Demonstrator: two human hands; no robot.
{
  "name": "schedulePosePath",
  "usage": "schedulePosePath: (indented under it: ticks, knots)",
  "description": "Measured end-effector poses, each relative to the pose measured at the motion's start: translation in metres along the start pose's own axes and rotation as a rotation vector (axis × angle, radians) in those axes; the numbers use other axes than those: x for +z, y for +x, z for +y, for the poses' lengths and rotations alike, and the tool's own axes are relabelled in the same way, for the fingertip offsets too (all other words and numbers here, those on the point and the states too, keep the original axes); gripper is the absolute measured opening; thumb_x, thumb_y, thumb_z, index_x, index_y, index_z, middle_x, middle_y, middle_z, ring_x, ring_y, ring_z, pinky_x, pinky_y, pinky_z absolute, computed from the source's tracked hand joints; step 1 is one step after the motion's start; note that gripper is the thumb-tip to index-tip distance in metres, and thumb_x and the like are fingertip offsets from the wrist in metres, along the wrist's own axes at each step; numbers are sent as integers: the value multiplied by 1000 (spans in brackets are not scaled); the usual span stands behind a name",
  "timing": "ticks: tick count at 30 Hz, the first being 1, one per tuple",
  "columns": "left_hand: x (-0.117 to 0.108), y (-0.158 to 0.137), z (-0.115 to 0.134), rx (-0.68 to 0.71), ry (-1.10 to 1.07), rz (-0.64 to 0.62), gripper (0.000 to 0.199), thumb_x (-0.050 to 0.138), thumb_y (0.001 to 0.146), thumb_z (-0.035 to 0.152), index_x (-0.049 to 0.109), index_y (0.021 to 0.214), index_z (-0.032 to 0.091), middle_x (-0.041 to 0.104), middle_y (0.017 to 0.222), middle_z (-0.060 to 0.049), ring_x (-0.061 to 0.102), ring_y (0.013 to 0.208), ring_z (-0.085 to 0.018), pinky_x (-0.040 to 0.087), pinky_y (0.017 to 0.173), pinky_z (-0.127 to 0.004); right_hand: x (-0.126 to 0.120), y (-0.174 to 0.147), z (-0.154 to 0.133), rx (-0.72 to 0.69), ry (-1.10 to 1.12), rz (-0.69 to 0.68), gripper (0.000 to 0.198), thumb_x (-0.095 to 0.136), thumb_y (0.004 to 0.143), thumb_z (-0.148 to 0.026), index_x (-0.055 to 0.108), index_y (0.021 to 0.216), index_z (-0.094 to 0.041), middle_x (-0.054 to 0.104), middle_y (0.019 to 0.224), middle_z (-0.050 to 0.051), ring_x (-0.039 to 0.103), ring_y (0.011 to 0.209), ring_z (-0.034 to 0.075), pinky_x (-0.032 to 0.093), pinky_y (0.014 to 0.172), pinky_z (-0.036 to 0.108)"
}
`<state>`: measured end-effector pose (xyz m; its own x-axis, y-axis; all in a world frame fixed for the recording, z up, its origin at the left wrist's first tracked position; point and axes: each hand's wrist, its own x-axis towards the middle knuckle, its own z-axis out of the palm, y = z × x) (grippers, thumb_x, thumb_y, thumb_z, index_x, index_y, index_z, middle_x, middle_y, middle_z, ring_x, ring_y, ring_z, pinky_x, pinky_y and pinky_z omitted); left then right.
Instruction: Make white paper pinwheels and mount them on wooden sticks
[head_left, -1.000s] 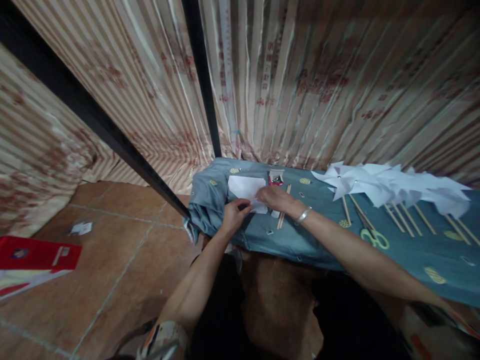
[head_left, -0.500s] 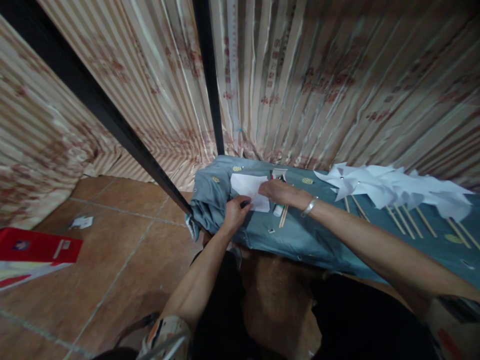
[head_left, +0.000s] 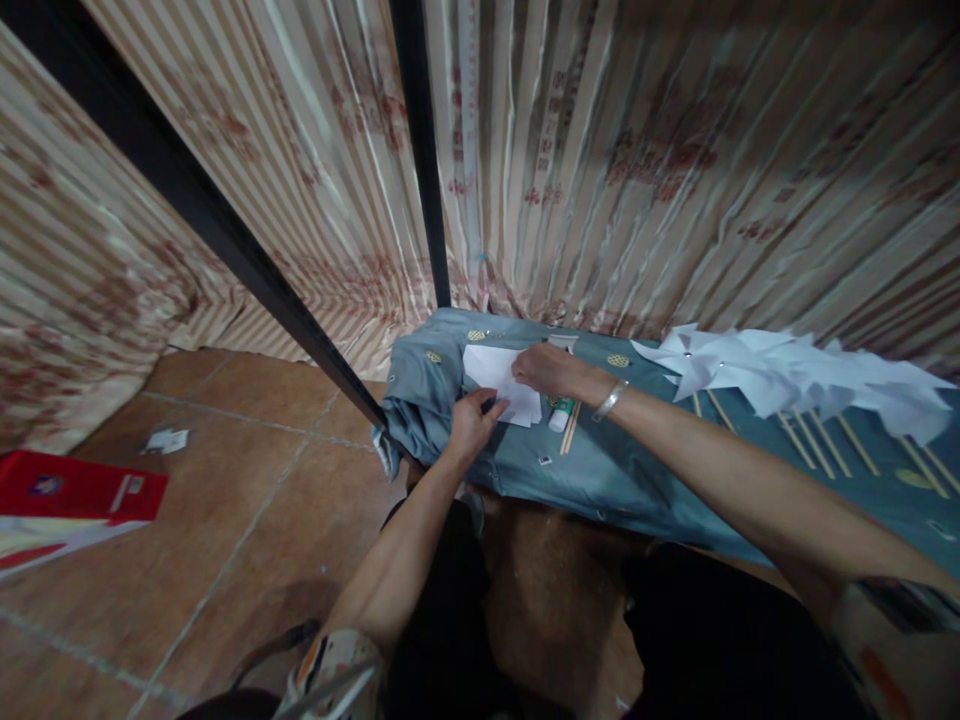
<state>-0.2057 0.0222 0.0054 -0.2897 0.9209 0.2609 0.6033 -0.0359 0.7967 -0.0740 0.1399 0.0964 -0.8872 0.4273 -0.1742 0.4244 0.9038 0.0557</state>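
White paper (head_left: 487, 362) lies on the cloth-covered table (head_left: 637, 480), its sheets overlapping, in front of me. My left hand (head_left: 474, 425) is at the paper's near left edge, thumb and finger closed around a small dark thing too small to name. Over the paper's right part, my right hand (head_left: 551, 370) is closed with fingertips pointing down; what they pinch, if anything, is hidden. Just right of the paper lie a white-and-green glue stick (head_left: 559, 416) and a few thin wooden sticks (head_left: 570, 430). A small box (head_left: 562, 343) shows partly behind my right hand.
Several white paper pinwheels (head_left: 780, 375) on wooden sticks lie overlapping along the table's right side. Dark metal posts (head_left: 424, 150) rise at the left, before a striped curtain (head_left: 315, 150). A red box (head_left: 82, 490) and a small packet (head_left: 166, 440) are on the floor.
My right hand has shifted slightly up over the paper, uncovering more of its lower right part. My left hand stays at the near edge with the dark thing.
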Motion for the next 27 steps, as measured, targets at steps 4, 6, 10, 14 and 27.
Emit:
schedulePosePath:
  ticks: [4,6,10,14,27]
  knots:
    - [-1,0,-1,18,8,-22,12,68,79,17,72,90,15,75,97,-8,69,92,-20,52,86,-30,-2,0,2,-1,41,12,22,54,88,-20,76,86,-16,75,83,8,65,73,20,37,62,27]
    - [-1,0,-1,17,24,-31,13,68,78,16,71,90,14,74,97,-8,68,91,-20,52,85,-30,-5,-1,3,1,85,8,24,53,87,-18,76,81,-17,73,76,6,61,67,17,34,59,27]
    - [-1,0,-2,5,54,-34,17,70,74,15,70,92,15,73,100,-7,68,93,-20,52,87,-31,-10,-3,4,-12,159,-5,26,50,82,-12,73,71,-14,68,64,4,52,56,13,29,56,28]
    - [-1,0,-1,35,61,-39,22,72,74,17,70,95,14,72,103,-8,67,98,-22,52,90,-32,-15,-2,1,-12,149,9,25,49,83,-12,73,75,-13,71,72,7,54,61,15,28,57,28]
    - [-1,4,-11,64,91,12,24,59,82,16,70,102,15,71,111,-9,65,105,-22,50,98,-36,-49,-66,2,75,215,282,26,47,92,-21,72,92,-13,73,89,11,64,78,20,38,67,28]
